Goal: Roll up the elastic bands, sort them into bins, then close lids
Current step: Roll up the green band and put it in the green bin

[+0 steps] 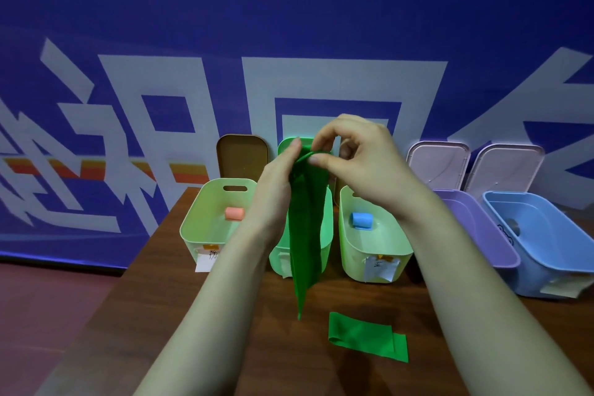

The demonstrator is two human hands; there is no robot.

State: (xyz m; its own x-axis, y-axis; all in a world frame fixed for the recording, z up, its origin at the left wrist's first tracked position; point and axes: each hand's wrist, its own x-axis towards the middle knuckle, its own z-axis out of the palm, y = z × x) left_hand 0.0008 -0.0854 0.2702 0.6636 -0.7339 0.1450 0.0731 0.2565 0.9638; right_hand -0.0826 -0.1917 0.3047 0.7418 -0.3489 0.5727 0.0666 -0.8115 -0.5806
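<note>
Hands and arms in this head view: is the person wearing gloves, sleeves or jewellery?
No. The left hand and right hand are bare: no gloves, rings or watch show. The left forearm and right forearm are uncovered too, with no sleeve in view.

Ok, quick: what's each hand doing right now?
Left hand: holding the green band near its top.
Right hand: pinching the band's top edge.

Staged booth: printed blue backdrop [289, 10]
</note>
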